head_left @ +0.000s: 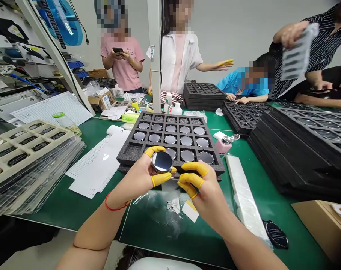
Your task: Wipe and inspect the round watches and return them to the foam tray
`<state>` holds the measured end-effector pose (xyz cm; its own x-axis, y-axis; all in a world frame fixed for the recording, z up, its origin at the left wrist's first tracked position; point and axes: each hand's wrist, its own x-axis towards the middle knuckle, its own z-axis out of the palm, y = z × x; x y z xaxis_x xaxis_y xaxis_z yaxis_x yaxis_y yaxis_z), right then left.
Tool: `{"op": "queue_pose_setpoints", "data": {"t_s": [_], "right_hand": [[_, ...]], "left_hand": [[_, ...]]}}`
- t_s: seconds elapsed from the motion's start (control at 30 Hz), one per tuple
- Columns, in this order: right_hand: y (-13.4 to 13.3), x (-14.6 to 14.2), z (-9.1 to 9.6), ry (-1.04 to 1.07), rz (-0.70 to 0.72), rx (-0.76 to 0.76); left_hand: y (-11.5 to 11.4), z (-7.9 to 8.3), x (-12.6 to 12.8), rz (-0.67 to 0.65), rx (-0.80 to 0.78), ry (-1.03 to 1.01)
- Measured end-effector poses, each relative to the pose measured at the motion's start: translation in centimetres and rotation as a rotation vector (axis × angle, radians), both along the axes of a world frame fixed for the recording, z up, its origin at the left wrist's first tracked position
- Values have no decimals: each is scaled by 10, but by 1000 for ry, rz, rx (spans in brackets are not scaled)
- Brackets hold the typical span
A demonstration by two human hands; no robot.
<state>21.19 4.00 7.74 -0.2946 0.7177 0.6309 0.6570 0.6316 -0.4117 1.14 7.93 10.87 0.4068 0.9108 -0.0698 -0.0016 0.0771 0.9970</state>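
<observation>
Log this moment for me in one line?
Left hand: pinches round black-faced metal-rimmed disc | Right hand: empty, beside it | Nearby: black foam tray of metal discs

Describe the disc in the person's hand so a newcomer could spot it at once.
On the green work mat lies a black foam tray of silvery discs. At its front edge, the person's left hand pinches one more disc, set apart by its dark glossy face inside a metal rim.

We have a stack of black foam trays (297, 150) to our right, a pink dispenser bottle (222, 146) on the green work mat (274, 221), beige plastic trays (26, 150) to our left, and a co-worker in a pink T-shirt (122, 63) holding a smartphone (118, 50).
</observation>
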Motion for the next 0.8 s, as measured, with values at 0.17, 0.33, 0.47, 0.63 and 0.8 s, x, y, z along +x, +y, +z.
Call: {"op": "queue_pose_setpoints", "data": {"t_s": [0.17,0.33,0.47,0.63,0.8], "right_hand": [[-20,17,15,176,-15,45],[-9,22,11,191,-84,-114],[3,9,1,151,27,-372],[3,1,-3,155,29,-274],[4,1,-1,53,44,-149]], "left_hand": [[13,-5,1,110,29,-2],[4,0,8,24,-30,-78],[-3,0,8,35,-14,-101],[-7,3,8,10,-41,-34],[-8,8,10,-1,-84,-39]]}}
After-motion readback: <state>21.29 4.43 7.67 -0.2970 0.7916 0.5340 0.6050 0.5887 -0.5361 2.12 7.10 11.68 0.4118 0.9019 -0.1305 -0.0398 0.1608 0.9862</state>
